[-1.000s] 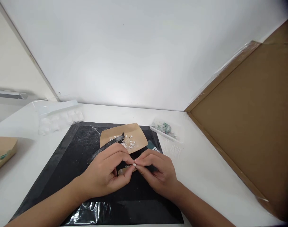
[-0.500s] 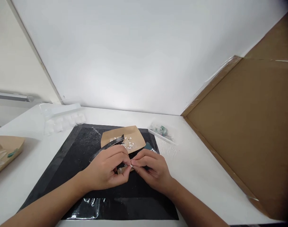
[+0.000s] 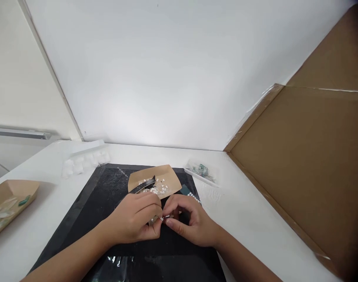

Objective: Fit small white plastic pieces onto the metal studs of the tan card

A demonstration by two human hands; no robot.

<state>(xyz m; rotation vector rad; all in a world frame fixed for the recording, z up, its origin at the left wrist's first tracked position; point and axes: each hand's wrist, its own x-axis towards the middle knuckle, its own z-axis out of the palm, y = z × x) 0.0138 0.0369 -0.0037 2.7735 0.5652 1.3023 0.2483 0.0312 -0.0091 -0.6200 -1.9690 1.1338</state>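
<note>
My left hand is closed in a pinch over the black mat. A small white piece shows at its fingertips. Right beside it, my right hand curls its thumb and fingers around a tiny shiny bit, too small to name. The fingertips of both hands nearly meet. Just beyond them stands a brown paper tray with many small white pieces inside. A black curved strip leans into this tray, its near end hidden behind my left hand.
A dark green card with white squares lies right of the tray. Farther right stands a clear plastic box holding greenish bits. At the back left is a white compartment case. Another paper tray is far left; a cardboard panel borders the right.
The view has tilted up slightly, so everything sits lower. My right thumb and forefinger have spread apart, and a shiny bit now shows between them. My left hand keeps its pinch.
</note>
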